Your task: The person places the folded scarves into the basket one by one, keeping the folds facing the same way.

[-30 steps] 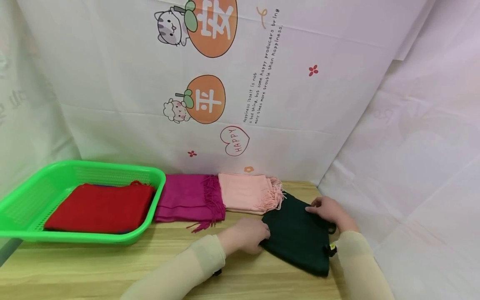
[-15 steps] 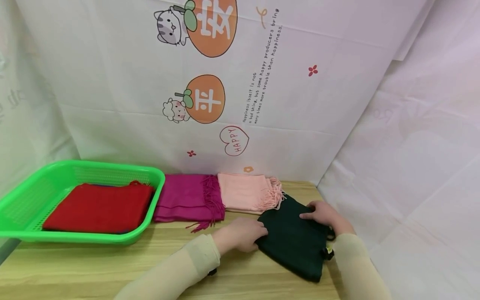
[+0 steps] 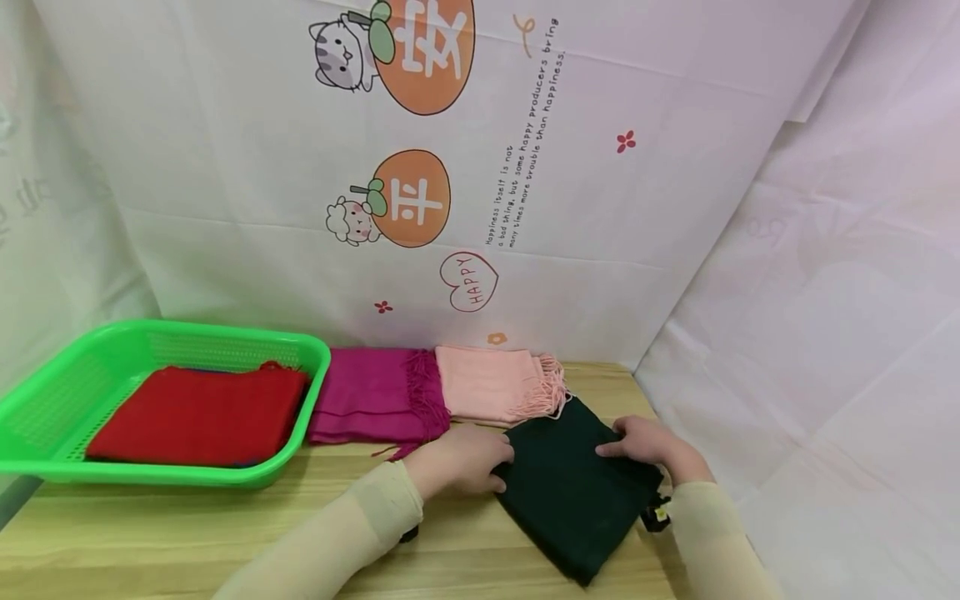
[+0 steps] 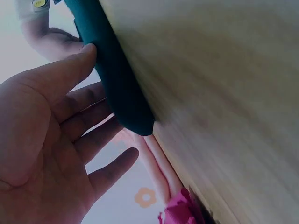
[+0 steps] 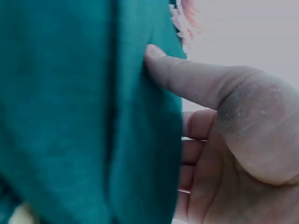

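Note:
A folded dark green scarf (image 3: 573,483) lies turned at an angle on the wooden table, its near corner pointing toward me. My left hand (image 3: 467,458) holds its left edge; in the left wrist view the thumb (image 4: 86,53) lies against one side and some fingers reach behind the other. On the upper right edge, my right hand (image 3: 651,446) pinches the cloth. The right wrist view shows that thumb (image 5: 161,63) pressing the green surface, with the fingers partly hidden behind it. A folded pink scarf (image 3: 487,383) with fringe lies just behind the green one.
A folded magenta scarf (image 3: 371,392) with fringe lies left of the pink one. Beside it stands a green plastic basket (image 3: 300,450) holding a folded red cloth (image 3: 202,417), with a bit of blue beneath. White printed sheets (image 3: 585,208) hang behind and at both sides.
The green scarf has turned, its near corner swinging left and toward me. My left hand has moved left with its edge, and my right hand has come slightly nearer.

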Demonstrator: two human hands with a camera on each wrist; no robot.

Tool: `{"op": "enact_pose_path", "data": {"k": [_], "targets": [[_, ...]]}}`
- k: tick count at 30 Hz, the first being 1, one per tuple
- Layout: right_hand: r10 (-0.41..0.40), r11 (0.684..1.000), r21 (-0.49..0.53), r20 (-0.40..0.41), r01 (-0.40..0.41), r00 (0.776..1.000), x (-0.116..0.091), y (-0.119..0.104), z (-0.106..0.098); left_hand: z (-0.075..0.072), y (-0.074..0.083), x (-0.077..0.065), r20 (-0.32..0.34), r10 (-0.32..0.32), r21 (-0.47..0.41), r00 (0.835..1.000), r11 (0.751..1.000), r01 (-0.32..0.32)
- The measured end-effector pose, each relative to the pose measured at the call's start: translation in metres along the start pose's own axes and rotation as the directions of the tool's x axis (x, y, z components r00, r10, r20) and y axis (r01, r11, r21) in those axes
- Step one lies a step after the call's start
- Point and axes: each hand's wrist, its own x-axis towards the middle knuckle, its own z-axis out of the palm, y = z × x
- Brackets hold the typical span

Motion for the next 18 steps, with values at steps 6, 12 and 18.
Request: {"op": "enact_pose_path", "data": {"k": [6, 12, 18], "targets": [[-0.025, 0.999, 0.023, -0.087, 0.027, 0.996, 0.008, -0.009, 0.003, 0.002, -0.003, 0.0, -0.158, -0.068, 0.069, 0.985, 0.994, 0.08], [-0.037, 0.999, 0.008, -0.103, 0.038, 0.994, 0.018, -0.013, 0.009, 0.001, 0.002, -0.004, -0.145, -0.289, -0.111, 0.946, 0.955, 0.275], [-0.029, 0.999, 0.034, -0.095, 0.033, 0.995, 0.021, -0.019, 0.012, 0.002, 0.007, -0.011, -0.009, -0.488, -0.343, 0.873, 0.822, 0.456]]}}
